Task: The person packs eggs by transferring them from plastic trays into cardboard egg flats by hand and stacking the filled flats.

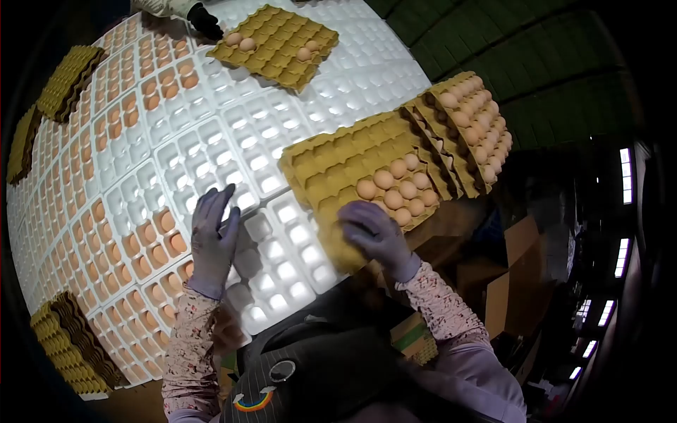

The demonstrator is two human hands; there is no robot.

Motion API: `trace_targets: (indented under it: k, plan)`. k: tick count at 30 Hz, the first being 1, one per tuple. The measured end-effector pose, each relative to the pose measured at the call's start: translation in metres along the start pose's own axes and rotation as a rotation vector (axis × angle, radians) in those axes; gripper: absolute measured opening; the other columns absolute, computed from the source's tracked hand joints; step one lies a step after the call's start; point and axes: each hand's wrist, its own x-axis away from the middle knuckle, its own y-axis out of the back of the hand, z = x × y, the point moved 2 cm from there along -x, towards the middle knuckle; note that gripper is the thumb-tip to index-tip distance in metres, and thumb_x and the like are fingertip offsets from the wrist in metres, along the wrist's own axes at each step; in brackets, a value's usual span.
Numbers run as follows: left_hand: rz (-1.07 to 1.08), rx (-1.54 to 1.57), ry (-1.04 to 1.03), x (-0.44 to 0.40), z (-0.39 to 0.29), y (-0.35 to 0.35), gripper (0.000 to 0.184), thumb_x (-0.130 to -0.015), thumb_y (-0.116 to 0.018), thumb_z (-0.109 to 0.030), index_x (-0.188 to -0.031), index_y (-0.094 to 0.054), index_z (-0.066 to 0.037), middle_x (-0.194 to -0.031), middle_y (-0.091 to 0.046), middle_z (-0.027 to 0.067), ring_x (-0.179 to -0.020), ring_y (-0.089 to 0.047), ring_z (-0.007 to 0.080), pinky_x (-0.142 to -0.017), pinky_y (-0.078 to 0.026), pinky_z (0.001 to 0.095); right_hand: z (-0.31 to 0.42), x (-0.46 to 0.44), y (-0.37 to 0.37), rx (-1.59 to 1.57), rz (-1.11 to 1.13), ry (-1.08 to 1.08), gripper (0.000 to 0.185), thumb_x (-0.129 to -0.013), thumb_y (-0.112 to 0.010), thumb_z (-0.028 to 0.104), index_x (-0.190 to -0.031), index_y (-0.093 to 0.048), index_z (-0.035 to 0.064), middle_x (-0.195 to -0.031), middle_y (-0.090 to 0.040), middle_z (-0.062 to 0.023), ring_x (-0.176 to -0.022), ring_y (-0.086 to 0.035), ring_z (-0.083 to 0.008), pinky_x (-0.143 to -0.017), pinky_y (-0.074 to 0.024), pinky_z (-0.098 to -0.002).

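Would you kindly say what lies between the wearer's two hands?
White trays, then part of a yellow egg tray, lie between the left hand and right hand in the head view.

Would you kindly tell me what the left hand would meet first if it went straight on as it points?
The left hand would probably meet the empty white tray cups just ahead, though how high it hovers is unclear.

Packs [197,155] lie in rows under and beyond the left hand [211,243], many on the left holding eggs [148,235]. To the right, beside the right hand [377,236], lies a tray [324,166] with eggs in its right part, and filled trays [479,130] stand just beyond it. Farther back, another tray [278,46] sits on the packs near a co-worker's hand [204,21].
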Motion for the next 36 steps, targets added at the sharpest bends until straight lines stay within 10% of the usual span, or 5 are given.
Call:
trace_targets:
  k: [6, 14, 21, 31, 36]
  plan:
    - [0.191, -0.058, -0.187, -0.015, -0.122, -0.138, 0.038, -0.089, -0.071, -0.012, -0.127, -0.066, -0.006, -0.119, -0.069, 0.0143, -0.125, -0.057, 0.0379, -0.109, -0.043, 0.0486, -0.128, -0.033, 0.096, 0.37, 0.266, 0.208, 0.044, -0.092, -0.063, 0.034, -0.134, -0.063, 0.0209, -0.143, -0.058, -0.0031, -0.146, -0.035, -0.0325, -0.123, -0.0163, -0.052]
    - [0.249, -0.174, -0.196, -0.029, -0.134, -0.191, 0.037, -0.089, -0.069, -0.011, -0.126, -0.065, -0.005, -0.125, -0.066, 0.0138, -0.127, -0.055, 0.0339, -0.117, -0.034, 0.0487, -0.154, -0.05, 0.141, -0.752, -0.021, -0.204, 0.031, -0.093, -0.067, 0.035, -0.119, -0.069, 0.0197, -0.134, -0.059, -0.0109, -0.126, -0.056, -0.0305, -0.106, -0.0434, -0.0453]
    - [0.332, 0.95, 0.545, -0.079, -0.08, -0.214, 0.036, -0.101, -0.06, -0.024, -0.126, -0.062, 0.002, -0.122, -0.063, 0.0083, -0.102, -0.061, 0.0208, -0.091, -0.049, 0.0342, -0.207, -0.05, 0.091, 0.761, 0.157, 0.071, 0.035, -0.087, -0.065, 0.033, -0.111, -0.067, 0.0083, -0.104, -0.069, -0.0106, -0.094, -0.07, -0.025, -0.075, -0.0547, -0.0412]
    - [0.532, -0.129, 0.035, -0.093, -0.197, -0.26, 0.041, -0.089, -0.074, -0.026, -0.12, -0.065, -0.001, -0.111, -0.062, 0.0199, -0.098, -0.064, 0.0376, -0.089, -0.051, 0.0438, -0.16, 0.001, 0.158, -1.581, -0.07, -0.24, 0.026, -0.09, -0.061, 0.017, -0.113, -0.06, 0.0048, -0.093, -0.064, -0.0087, -0.085, -0.067, -0.0195, -0.072, -0.053, -0.029]
    - [0.58, 0.28, 0.165, -0.085, -0.173, -0.192, 0.056, -0.095, -0.062, -0.02, -0.146, -0.048, -0.003, -0.125, -0.064, 0.0135, -0.099, -0.064, 0.0205, -0.086, -0.053, 0.0321, -0.192, -0.008, 0.118, 0.644, 0.26, 0.003, 0.024, -0.09, -0.06, 0.021, -0.112, -0.07, 0.0174, -0.141, -0.052, -0.0107, -0.105, -0.063, -0.025, -0.077, -0.0505, -0.0387]
